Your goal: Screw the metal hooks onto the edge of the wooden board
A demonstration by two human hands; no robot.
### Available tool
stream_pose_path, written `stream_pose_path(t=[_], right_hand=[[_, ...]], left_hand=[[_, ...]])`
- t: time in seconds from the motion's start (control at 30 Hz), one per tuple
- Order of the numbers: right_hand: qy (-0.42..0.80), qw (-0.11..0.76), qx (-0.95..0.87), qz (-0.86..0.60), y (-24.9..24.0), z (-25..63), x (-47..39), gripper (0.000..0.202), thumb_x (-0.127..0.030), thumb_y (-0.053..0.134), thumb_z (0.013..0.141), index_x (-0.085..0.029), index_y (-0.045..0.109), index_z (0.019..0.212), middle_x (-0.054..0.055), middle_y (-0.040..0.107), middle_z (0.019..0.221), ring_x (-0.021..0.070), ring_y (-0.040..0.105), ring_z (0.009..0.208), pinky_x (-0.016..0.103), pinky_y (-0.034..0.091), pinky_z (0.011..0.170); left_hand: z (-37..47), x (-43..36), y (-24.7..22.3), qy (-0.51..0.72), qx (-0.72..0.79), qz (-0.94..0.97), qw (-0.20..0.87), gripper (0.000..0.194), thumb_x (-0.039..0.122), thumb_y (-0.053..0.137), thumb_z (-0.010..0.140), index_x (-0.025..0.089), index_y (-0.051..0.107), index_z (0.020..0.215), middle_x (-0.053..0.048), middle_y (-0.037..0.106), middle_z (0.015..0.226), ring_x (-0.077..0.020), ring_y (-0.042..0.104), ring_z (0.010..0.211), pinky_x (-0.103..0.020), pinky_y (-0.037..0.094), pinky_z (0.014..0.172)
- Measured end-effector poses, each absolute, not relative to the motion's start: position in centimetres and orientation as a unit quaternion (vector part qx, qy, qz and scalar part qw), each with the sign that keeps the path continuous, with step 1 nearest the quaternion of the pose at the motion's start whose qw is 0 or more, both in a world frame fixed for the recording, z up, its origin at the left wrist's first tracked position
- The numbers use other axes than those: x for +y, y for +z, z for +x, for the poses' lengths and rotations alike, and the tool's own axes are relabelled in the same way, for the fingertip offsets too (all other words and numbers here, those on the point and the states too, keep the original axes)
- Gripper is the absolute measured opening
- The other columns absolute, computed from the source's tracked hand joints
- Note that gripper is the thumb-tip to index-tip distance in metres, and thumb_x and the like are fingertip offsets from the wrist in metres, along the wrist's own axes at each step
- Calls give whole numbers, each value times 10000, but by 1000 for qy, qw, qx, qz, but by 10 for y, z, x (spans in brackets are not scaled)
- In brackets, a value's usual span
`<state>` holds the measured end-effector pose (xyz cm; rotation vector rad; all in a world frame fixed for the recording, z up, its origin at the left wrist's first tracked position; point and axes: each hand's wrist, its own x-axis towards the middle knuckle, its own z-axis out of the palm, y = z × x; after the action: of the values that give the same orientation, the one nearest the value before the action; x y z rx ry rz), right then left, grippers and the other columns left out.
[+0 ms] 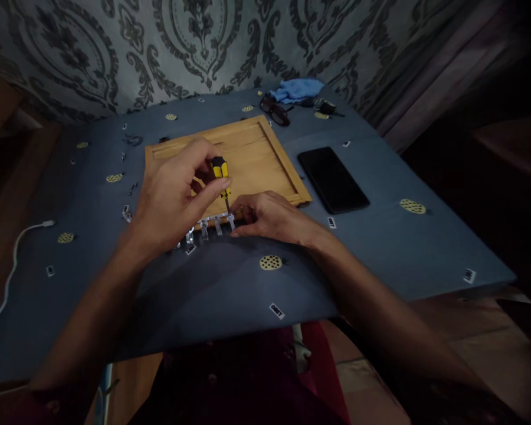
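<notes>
A wooden framed board lies on the blue tablecloth. Along its near edge runs a row of silver metal hooks. My left hand is closed round a yellow and black screwdriver, held upright with its tip down at the rightmost hook. At that same hook, my right hand pinches with thumb and forefinger from the right side. The hooks at the left end are partly hidden behind my left hand and wrist.
A black phone lies right of the board. Behind are sunglasses, a blue cloth and keys. Small metal parts lie to the left, with a white cable at the far left. A patterned curtain hangs behind.
</notes>
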<state>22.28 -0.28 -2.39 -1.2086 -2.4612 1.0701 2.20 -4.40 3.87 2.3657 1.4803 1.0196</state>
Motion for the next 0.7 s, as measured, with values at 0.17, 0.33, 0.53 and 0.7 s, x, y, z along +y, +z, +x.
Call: stream_pose_path(t=[0.17,0.33,0.53,0.7], right_hand=[[357,91,-833,-414,-21,222,-3,376,-353,847,783,-181,727,1094,-22,645,724,130,538,649,281,317,643],[360,89,-830,-417,-20,222,-4,369,-353,841,792,-181,724,1097,-17,649,734,136,553,660,284,325,641],[357,87,-830,-419,-19,222,-4,367,-354,842,792,-183,724,1095,-15,652,746,134,550,663,280,322,641],[358,95,-831,-414,-22,223,-3,392,-355,852,787,-181,728,1116,-19,659,740,134,556,662,276,324,642]], left_hand=[[24,-45,39,336,490,801,72,215,359,659,928,220,670,1092,-17,749,927,-182,714,826,-298,596,766],[24,-45,41,330,489,806,56,218,352,641,929,213,685,1091,-18,755,930,-194,723,832,-317,594,805],[24,-45,40,325,487,809,56,230,342,626,934,206,682,1111,-26,764,970,-198,727,853,-328,594,803],[19,-47,46,339,493,799,61,167,310,666,928,242,674,1080,9,750,932,-167,716,828,-304,594,732]])
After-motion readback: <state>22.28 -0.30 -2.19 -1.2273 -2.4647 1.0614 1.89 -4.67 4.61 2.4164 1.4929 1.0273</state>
